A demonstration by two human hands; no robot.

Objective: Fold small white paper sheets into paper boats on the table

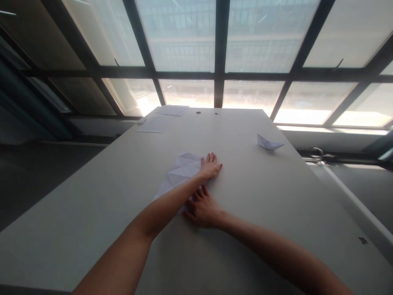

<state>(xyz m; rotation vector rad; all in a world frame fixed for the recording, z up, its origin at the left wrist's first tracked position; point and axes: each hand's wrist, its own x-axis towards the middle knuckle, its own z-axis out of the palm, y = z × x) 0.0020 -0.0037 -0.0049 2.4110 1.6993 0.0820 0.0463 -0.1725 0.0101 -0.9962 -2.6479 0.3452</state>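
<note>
A creased sheet of white paper [181, 169] lies on the white table, in front of me. Across its right part rests my left hand [210, 167], flat with the fingers spread apart. My right hand [203, 208] is nearer to me, by the paper's near right edge, its fingers stretched out and partly behind my left forearm. The left forearm crosses over the sheet and hides some of it. Neither hand grasps anything. Further right on the table stands a folded paper boat [269, 143].
Several flat sheets of paper [158, 123] lie at the table's far left. Two small objects, one a round brown thing [198, 112], sit near the far edge. A small dark mark [362, 240] shows at the right edge. Windows [181, 37] rise behind the table [92, 205].
</note>
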